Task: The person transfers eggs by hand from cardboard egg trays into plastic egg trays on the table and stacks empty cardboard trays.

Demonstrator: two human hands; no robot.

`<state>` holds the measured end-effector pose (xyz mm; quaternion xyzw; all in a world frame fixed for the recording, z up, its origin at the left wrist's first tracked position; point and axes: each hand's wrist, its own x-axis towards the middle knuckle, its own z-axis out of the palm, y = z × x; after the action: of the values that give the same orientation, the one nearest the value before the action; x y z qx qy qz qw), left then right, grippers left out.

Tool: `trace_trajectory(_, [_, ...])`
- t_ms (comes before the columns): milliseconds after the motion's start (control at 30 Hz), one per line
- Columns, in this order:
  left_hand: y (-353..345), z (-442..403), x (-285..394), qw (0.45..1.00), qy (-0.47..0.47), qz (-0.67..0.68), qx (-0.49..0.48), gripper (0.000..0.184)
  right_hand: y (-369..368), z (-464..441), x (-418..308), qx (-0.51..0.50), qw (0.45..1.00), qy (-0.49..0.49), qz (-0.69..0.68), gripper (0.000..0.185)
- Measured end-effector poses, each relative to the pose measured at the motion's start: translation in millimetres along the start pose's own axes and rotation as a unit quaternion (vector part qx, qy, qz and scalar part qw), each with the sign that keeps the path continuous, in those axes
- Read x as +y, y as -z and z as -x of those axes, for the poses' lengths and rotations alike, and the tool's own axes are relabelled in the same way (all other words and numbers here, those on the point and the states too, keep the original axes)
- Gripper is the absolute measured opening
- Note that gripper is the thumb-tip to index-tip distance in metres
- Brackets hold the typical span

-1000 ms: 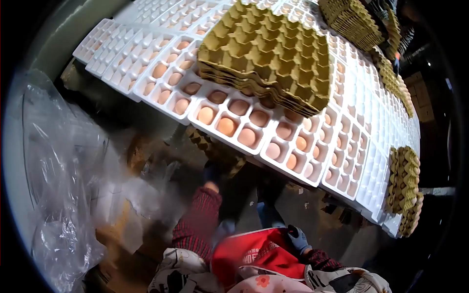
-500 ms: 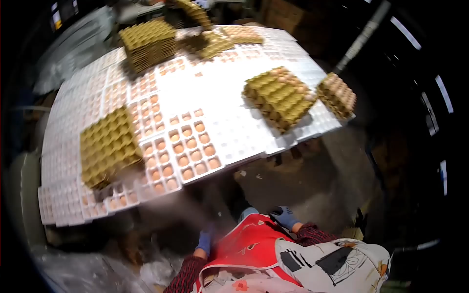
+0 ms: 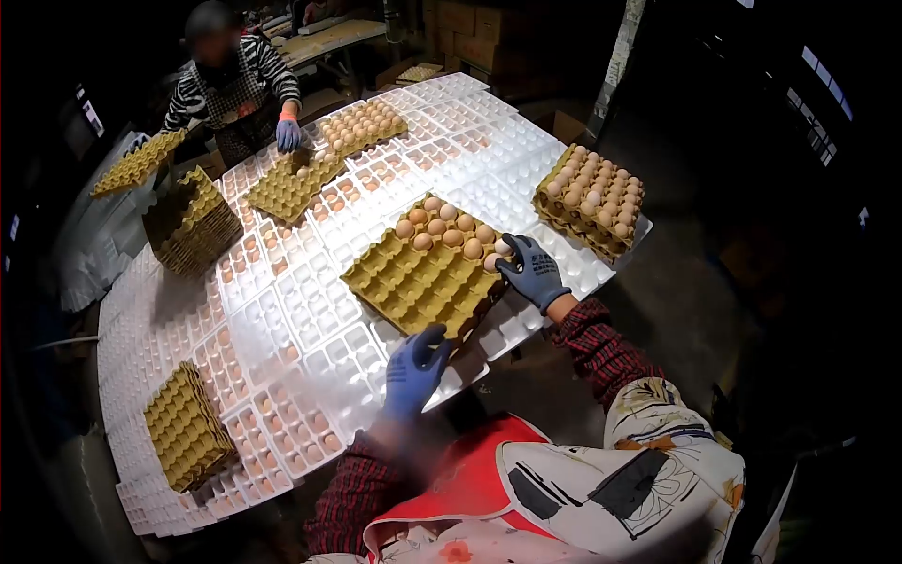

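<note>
A yellow-brown egg tray (image 3: 404,285) lies at the near side of the table, with eggs (image 3: 451,230) in its far and right part and bare cups nearer me. My right hand (image 3: 534,273), in a blue-grey glove, is at the tray's right corner, fingers curled round an egg there. At the tray's near corner is my left hand (image 3: 416,369), gloved in blue, its thumb and fingers apart and nothing visible between them. White plastic trays (image 3: 352,376) lie beneath and around the egg tray.
Right of it stands a stack of full egg trays (image 3: 592,199). Stacked bare trays (image 3: 186,428) sit at the left front, others (image 3: 193,226) farther back. Across the table a co-worker (image 3: 235,94) reaches toward a partly filled tray (image 3: 291,183); a full one (image 3: 365,127) lies beside it.
Both my hands have risen from beside the red apron to the partly filled egg tray. The view has swung right, and the co-worker across the table now shows.
</note>
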<state>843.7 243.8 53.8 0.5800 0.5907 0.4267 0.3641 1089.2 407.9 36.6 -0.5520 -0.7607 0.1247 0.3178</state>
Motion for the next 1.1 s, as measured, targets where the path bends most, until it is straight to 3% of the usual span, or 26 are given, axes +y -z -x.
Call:
trace_trajectory(67, [-34.6,-58.5,8.4,0.983,-0.081,-0.163,-0.020,0.039,10.0,-30.6,1.9,-0.070,0.995,-0.050,0.057,0.048])
trace_trajectory(100, [-56.2,-84.0,9.7,0.956,-0.151,-0.252,0.005,0.047,5.1,-49.5,11.5,-0.174,0.976,-0.063,0.116,0.045])
trace_trajectory(133, [-76.1,-104.9,13.2,0.948,-0.148,-0.281,-0.004,0.042,2.4,-55.9,14.8,-0.194,0.973,-0.073,0.105,0.040])
trace_trajectory(233, [-116.8,-144.1,25.2,0.925,-0.073,-0.363,-0.087,0.032,-9.9,-64.4,31.3,-0.180,0.973,-0.049,0.139,0.035])
trace_trajectory(367, [-149.8,-158.0,3.1,0.879,-0.122,-0.462,0.003,0.023,-11.9,-62.9,34.7,-0.181,0.976,-0.034,0.120,0.031])
trace_trajectory(467, [-145.3,-158.1,4.7,0.912,-0.079,-0.404,-0.003,0.018,2.1,-63.2,41.9,-0.165,0.986,-0.015,0.009,0.027])
trace_trajectory(533, [-133.3,-160.7,6.4,0.931,-0.057,-0.362,-0.001,0.025,0.1,-64.5,53.9,-0.169,0.981,-0.038,-0.090,0.030])
trace_trajectory(600, [-107.0,-156.7,19.5,0.979,-0.105,-0.157,0.083,0.027,2.7,-64.0,43.3,-0.178,0.981,-0.049,-0.063,0.033])
trace_trajectory(633, [-95.8,-160.8,11.1,0.997,-0.021,0.008,0.070,0.028,-2.3,-61.2,45.1,-0.153,0.988,-0.007,0.021,0.036])
trace_trajectory(667, [-85.9,-167.0,1.9,0.982,0.068,0.172,0.046,0.029,-5.6,-61.3,43.6,-0.168,0.984,-0.032,0.044,0.038])
trace_trajectory(767, [-75.9,-191.1,-2.6,0.997,0.073,0.034,0.005,0.028,0.7,-66.9,47.5,-0.165,0.986,-0.020,0.004,0.039])
trace_trajectory(800, [-81.6,-192.6,13.7,0.990,-0.023,-0.140,0.000,0.029,1.3,-67.7,59.5,-0.189,0.963,-0.096,-0.168,0.038])
trace_trajectory(867, [-100.1,-194.6,38.6,0.917,-0.018,-0.397,-0.033,0.025,11.4,-73.3,81.8,-0.167,0.854,-0.217,-0.442,0.036])
trace_trajectory(933, [-119.3,-196.9,18.8,0.910,0.002,-0.413,-0.032,0.024,26.9,-86.1,76.3,-0.121,0.630,-0.258,-0.722,0.036])
trace_trajectory(1000, [-124.1,-196.4,12.5,0.897,-0.028,-0.440,-0.015,0.025,20.5,-102.8,74.4,-0.182,0.733,-0.195,-0.625,0.035])
trace_trajectory(1033, [-122.0,-195.2,13.8,0.899,0.010,-0.436,-0.038,0.030,17.5,-114.5,71.2,-0.266,0.805,-0.205,-0.489,0.036])
trace_trajectory(1067, [-114.6,-191.7,13.2,0.898,0.016,-0.438,-0.036,0.030,4.8,-122.6,66.0,-0.258,0.919,0.061,-0.293,0.037])
trace_trajectory(1100, [-102.0,-187.1,10.9,0.946,-0.021,-0.323,0.003,0.034,5.1,-126.5,52.4,-0.291,0.935,0.140,-0.145,0.038])
